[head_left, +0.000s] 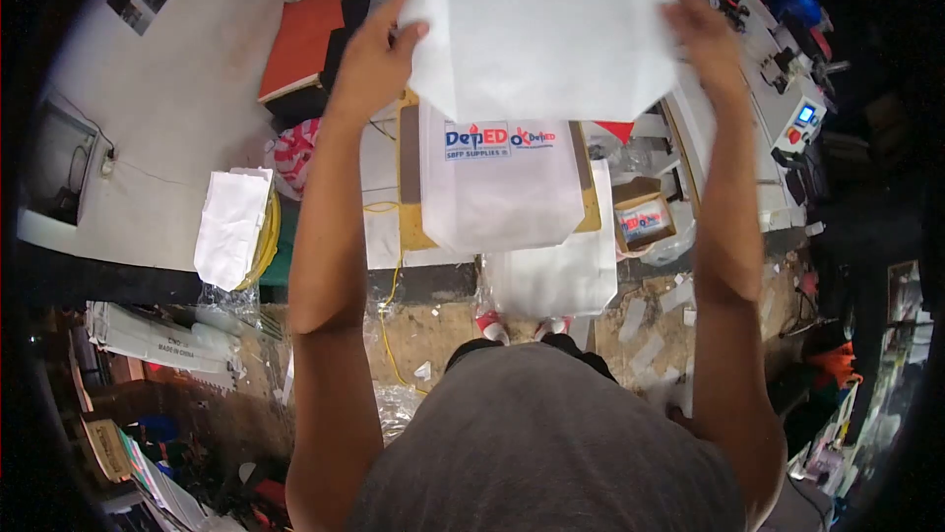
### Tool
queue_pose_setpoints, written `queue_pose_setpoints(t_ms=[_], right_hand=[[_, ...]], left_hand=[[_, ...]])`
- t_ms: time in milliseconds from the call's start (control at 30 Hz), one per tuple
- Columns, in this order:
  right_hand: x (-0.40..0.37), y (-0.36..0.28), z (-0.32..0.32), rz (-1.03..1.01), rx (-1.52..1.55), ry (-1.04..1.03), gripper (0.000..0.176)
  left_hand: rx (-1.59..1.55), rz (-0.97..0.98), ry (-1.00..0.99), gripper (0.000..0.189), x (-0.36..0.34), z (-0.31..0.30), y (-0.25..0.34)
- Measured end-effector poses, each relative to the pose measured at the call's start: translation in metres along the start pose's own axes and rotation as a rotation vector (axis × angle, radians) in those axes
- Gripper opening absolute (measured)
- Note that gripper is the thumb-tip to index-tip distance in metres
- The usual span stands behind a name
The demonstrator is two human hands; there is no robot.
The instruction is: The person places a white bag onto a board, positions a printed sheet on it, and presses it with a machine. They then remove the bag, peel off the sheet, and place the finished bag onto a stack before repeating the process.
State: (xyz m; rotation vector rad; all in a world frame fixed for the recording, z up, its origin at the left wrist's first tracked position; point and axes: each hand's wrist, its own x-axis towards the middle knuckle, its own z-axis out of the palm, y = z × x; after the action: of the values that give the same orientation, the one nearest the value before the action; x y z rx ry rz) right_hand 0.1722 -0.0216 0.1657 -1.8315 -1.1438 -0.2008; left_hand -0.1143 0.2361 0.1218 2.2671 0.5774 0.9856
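Note:
A blank white bag (pixel 551 30), flat and with cut lower corners, is held up in front of me. My left hand (pixel 379 60) grips its left edge, thumb on the near side. My right hand (pixel 704 35), slightly blurred, is at the right edge and appears to hold it; its fingertips are partly hidden. Below the raised sheet lies a printed white bag (pixel 502 192) with blue and red "DepED" lettering, on a yellow-edged board (pixel 410 222). The raised bag covers the board's far part.
Another white sheet (pixel 551 281) hangs below the board. At right are an open cardboard box (pixel 669 232) with a printed piece inside and a control box (pixel 802 124) with a lit screen. White sheets (pixel 233 227) lie at left. A yellow cord (pixel 392 286) runs down to the scrap-littered floor.

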Motion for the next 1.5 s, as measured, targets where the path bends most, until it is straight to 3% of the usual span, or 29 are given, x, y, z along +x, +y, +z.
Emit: queue_pose_setpoints(t_ms=[67, 100, 133, 167, 200, 233, 300, 400, 567, 767, 967, 1067, 1100, 1133, 1167, 1200, 1233, 1267, 1333, 1367, 1433, 1467, 1500], right_hand=[[-0.011, 0.063, 0.077, 0.177, 0.151, -0.12, 0.031], [-0.028, 0.084, 0.11, 0.262, -0.22, -0.203, 0.034], [-0.057, 0.151, 0.154, 0.247, -0.092, -0.325, 0.033], [-0.094, 0.174, 0.176, 0.251, -0.23, -0.516, 0.034], [-0.128, 0.178, 0.187, 0.358, -0.172, -0.578, 0.039], [-0.153, 0.177, 0.192, 0.264, -0.275, -0.547, 0.041], [-0.184, 0.172, 0.199, 0.357, -0.198, -0.424, 0.047], [-0.186, 0.135, 0.183, 0.449, -0.232, -0.489, 0.048], [-0.191, 0.139, 0.183, 0.502, -0.221, -0.406, 0.045], [-0.201, 0.146, 0.191, 0.482, -0.166, -0.292, 0.041], [-0.203, 0.142, 0.187, 0.443, -0.185, -0.227, 0.039], [-0.207, 0.142, 0.163, 0.425, -0.171, -0.142, 0.037], [-0.215, 0.15, 0.15, 0.42, -0.154, -0.099, 0.035], [-0.227, 0.168, 0.138, 0.412, -0.121, -0.061, 0.032], [-0.242, 0.18, 0.124, 0.454, -0.119, -0.008, 0.03], [-0.259, 0.194, 0.105, 0.498, -0.126, 0.048, 0.028], [-0.28, 0.218, 0.089, 0.626, -0.179, 0.024, 0.024], [-0.306, 0.245, 0.076, 0.71, -0.287, -0.013, 0.022], [-0.379, 0.333, 0.062, 0.724, -0.47, -0.152, 0.022], [-0.396, 0.349, 0.056, 0.746, -0.471, -0.163, 0.022], [-0.424, 0.377, 0.048, 0.799, -0.499, -0.232, 0.021], [-0.436, 0.396, 0.052, 0.816, -0.491, -0.25, 0.021], [-0.447, 0.422, 0.062, 0.802, -0.51, -0.311, 0.023]], left_hand=[[0.068, -0.14, -0.164, 0.058, -0.019, 0.03, -0.061], [0.118, -0.216, -0.282, 0.06, -0.038, 0.048, -0.095], [0.105, -0.189, -0.348, 0.065, -0.068, 0.077, -0.159], [0.096, -0.334, -0.492, 0.067, -0.096, 0.086, -0.166], [0.227, -0.382, -0.6, 0.065, -0.124, 0.103, -0.186], [0.211, -0.293, -0.532, 0.064, -0.153, 0.114, -0.198], [0.194, -0.211, -0.473, 0.063, -0.18, 0.117, -0.197], [0.151, -0.337, -0.406, 0.06, -0.183, 0.111, -0.171], [0.137, -0.426, -0.347, 0.057, -0.186, 0.105, -0.151], [0.136, -0.327, -0.233, 0.058, -0.2, 0.114, -0.167], [0.165, -0.403, -0.232, 0.054, -0.198, 0.109, -0.15], [0.085, -0.427, -0.138, 0.052, -0.216, 0.11, -0.186], [-0.021, -0.571, 0.043, 0.049, -0.222, 0.103, -0.164], [-0.125, -0.644, 0.1, 0.046, -0.231, 0.095, -0.169], [-0.09, -0.609, 0.167, 0.043, -0.245, 0.086, -0.164], [0.071, -0.534, 0.229, 0.04, -0.271, 0.084, -0.195], [-0.052, -0.579, 0.354, 0.036, -0.313, 0.085, -0.25], [0.051, -0.715, 0.371, 0.035, -0.326, 0.079, -0.232], [0.114, -0.727, 0.417, 0.033, -0.398, 0.078, -0.263], [0.199, -0.836, 0.323, 0.028, -0.416, 0.08, -0.243], [0.619, -0.873, -0.331, 0.025, -0.496, 0.074, -0.262], [0.257, -1.063, -0.202, 0.023, -0.571, 0.072, -0.295], [0.38, -0.517, -0.551, 0.02, -0.552, 0.072, -0.224]])
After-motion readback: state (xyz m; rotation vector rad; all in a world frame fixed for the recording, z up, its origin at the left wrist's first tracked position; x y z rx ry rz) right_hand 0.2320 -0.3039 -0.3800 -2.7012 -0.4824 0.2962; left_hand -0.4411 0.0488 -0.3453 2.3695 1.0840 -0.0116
